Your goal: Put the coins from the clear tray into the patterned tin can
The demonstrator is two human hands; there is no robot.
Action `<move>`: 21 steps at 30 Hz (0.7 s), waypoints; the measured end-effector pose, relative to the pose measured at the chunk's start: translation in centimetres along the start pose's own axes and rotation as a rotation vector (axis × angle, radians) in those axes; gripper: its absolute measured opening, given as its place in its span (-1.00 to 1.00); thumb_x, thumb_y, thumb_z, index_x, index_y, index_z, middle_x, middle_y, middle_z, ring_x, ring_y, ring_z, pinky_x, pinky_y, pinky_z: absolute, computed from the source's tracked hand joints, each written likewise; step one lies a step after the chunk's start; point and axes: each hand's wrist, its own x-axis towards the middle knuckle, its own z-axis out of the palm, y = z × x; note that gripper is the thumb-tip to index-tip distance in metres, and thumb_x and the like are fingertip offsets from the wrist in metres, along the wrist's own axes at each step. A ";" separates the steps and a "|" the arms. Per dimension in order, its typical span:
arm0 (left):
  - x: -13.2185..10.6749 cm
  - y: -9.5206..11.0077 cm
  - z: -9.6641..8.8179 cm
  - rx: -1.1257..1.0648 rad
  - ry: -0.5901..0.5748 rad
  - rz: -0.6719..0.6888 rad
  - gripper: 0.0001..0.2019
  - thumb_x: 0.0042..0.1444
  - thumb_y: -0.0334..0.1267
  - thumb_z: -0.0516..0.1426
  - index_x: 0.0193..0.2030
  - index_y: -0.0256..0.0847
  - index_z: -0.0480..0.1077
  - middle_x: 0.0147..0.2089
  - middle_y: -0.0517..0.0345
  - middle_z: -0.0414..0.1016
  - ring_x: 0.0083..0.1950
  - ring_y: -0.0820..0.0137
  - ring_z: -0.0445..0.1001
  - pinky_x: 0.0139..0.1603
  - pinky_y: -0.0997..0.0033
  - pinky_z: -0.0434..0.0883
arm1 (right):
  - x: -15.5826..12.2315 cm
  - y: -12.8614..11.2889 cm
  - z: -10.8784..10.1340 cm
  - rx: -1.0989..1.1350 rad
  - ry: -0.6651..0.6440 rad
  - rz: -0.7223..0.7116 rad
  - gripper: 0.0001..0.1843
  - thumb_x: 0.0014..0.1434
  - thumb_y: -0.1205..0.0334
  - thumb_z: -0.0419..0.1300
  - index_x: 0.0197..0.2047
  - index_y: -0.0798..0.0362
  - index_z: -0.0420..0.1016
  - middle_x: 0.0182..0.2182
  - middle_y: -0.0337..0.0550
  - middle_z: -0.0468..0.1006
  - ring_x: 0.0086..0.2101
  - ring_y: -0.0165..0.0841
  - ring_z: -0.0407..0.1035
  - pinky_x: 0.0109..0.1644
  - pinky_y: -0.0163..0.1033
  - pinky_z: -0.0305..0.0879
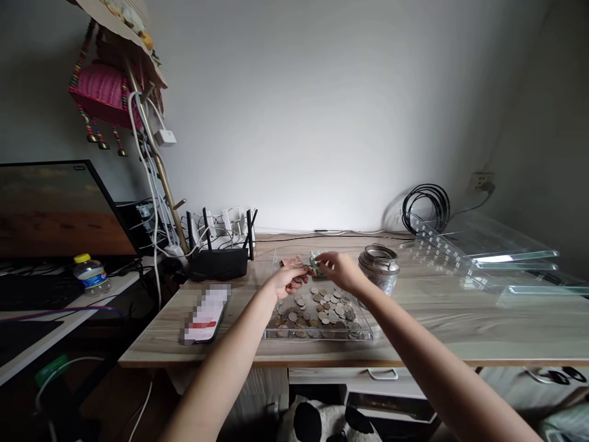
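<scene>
A clear shallow tray (pixel 276 334) sits on the wooden desk (pixel 460 319), filled with several loose coins (pixel 322 313). Above its far end my left hand (pixel 288 279) is cupped, fingers curled round a few coins. My right hand (pixel 340 269) is beside it, pinching a small folded greenish banknote (pixel 315 263). A reddish banknote (pixel 291 261) lies at the tray's far left corner. A metal can with a lid (pixel 378 267) stands just right of my right hand.
A black router (pixel 219 261) and a power strip with cables stand at the back left. A phone (pixel 206 314) lies left of the tray. Clear acrylic trays (pixel 483 252) are stacked at the right. A monitor (pixel 55 209) and a water bottle (pixel 92 274) are on the left.
</scene>
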 end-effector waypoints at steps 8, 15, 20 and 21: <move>-0.1 -0.3 0.3 0.094 -0.080 -0.022 -0.72 -0.11 -0.11 0.15 -0.38 -0.30 0.26 -0.59 0.32 0.16 -0.75 0.76 -0.05 -0.75 0.67 -0.29 | 1.0 1.0 3.7 0.430 -0.240 0.145 -0.71 0.02 0.10 0.01 -0.47 0.07 0.48 -0.62 -0.22 0.47 -0.61 -0.47 0.28 -0.66 -0.42 0.10; -0.4 0.0 0.4 0.038 -0.159 -0.028 -0.72 -0.08 -0.11 0.13 -0.38 -0.33 0.28 -0.58 0.29 0.16 -0.73 0.75 -0.04 -0.76 0.68 -0.27 | -0.2 0.6 1.4 0.393 -0.126 0.151 -0.76 -0.05 0.13 0.07 -0.48 0.10 0.48 -0.57 -0.18 0.50 -0.54 -0.43 0.33 -0.51 -0.36 0.23; 0.3 0.2 -0.4 -0.201 0.081 -0.035 -0.81 0.05 -0.21 0.00 -0.38 -0.34 0.27 -0.59 0.26 0.17 -0.73 0.73 -0.03 -0.78 0.70 -0.24 | -0.7 1.9 -5.2 0.068 0.259 0.148 -0.74 -0.05 0.10 0.07 -0.34 -0.01 0.50 -0.40 -0.20 0.52 -0.40 -0.40 0.37 -0.34 -0.31 0.27; 0.4 0.2 -0.5 -0.243 0.119 -0.041 -0.82 0.07 -0.25 -0.03 -0.39 -0.34 0.26 -0.59 0.25 0.17 -0.74 0.73 -0.04 -0.79 0.70 -0.24 | -0.6 2.8 -6.5 -0.024 0.274 0.175 -0.74 -0.07 0.08 0.09 -0.37 -0.01 0.52 -0.44 -0.20 0.53 -0.42 -0.38 0.37 -0.37 -0.31 0.27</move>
